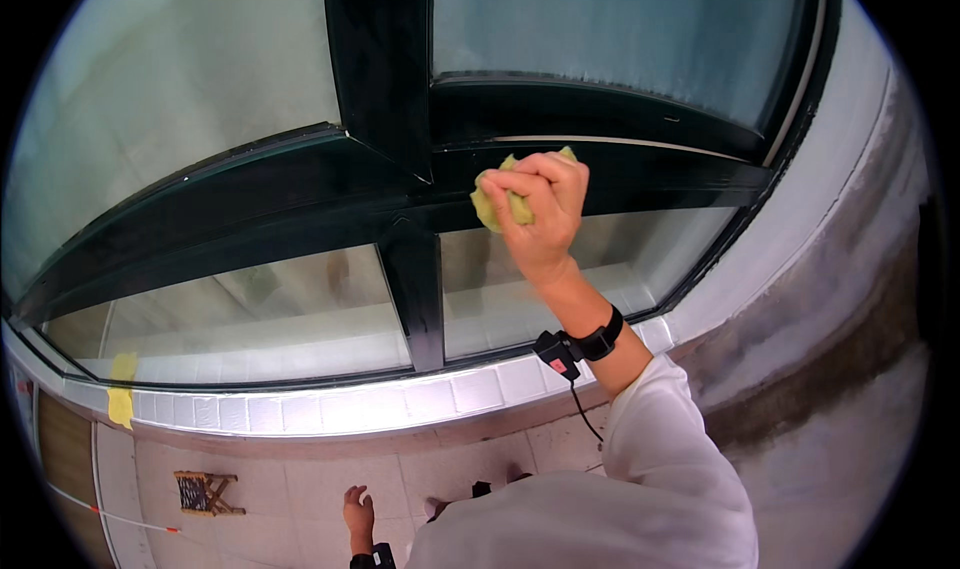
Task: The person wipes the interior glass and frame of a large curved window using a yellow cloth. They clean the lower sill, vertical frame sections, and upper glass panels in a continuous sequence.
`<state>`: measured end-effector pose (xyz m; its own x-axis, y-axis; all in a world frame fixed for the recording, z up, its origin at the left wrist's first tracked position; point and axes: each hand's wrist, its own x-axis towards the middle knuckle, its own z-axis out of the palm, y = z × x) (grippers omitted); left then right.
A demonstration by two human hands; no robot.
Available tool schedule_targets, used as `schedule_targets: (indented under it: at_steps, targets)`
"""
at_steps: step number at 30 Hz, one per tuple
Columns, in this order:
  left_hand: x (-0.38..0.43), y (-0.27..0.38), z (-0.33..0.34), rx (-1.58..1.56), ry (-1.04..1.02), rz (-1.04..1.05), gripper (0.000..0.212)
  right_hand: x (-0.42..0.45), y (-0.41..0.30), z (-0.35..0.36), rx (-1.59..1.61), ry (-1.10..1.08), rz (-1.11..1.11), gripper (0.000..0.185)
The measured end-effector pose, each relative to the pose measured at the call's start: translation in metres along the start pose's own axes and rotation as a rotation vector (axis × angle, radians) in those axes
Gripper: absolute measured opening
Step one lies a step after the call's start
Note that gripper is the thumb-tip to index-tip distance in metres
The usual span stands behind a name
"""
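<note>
My right hand (549,201) is raised and grips a crumpled yellow cloth (489,203) with the fingers curled around it. The cloth is at the dark green window frame (630,170), by the horizontal rail; whether it presses on the rail cannot be told. Above the rail is a hazy upper pane (600,25), and a lower pane (480,269) lies partly behind my hand and forearm. Low at my side hangs my left hand (358,507), holding nothing, its fingers slightly bent and apart.
Below the window runs a white tiled sill (360,409), with another yellow cloth (120,408) draped at its left end. A folding stool (206,492) stands on the tiled floor (322,471). Left of it is a red-and-white pole (127,520). The right wall (757,299) is stained.
</note>
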<state>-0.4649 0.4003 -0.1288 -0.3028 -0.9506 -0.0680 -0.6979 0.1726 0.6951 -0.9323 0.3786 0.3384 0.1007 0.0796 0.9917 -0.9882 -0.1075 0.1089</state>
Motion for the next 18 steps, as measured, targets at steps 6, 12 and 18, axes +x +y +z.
schedule_targets:
  at_steps: [6,12,18]
  targets:
    - [-0.029,-0.035,0.014,0.082,-0.098,-0.099,0.025,0.013,-0.007,0.023,-0.033,0.023,-0.039,0.023]
    - [-0.033,-0.031,0.026,0.043,-0.094,-0.058,0.025,-0.008,-0.021,0.006,0.241,-0.189,-0.047,0.021]
    - [-0.039,-0.036,0.020,0.052,-0.100,-0.083,0.024,0.030,-0.015,0.023,0.032,-0.051,-0.027,0.021]
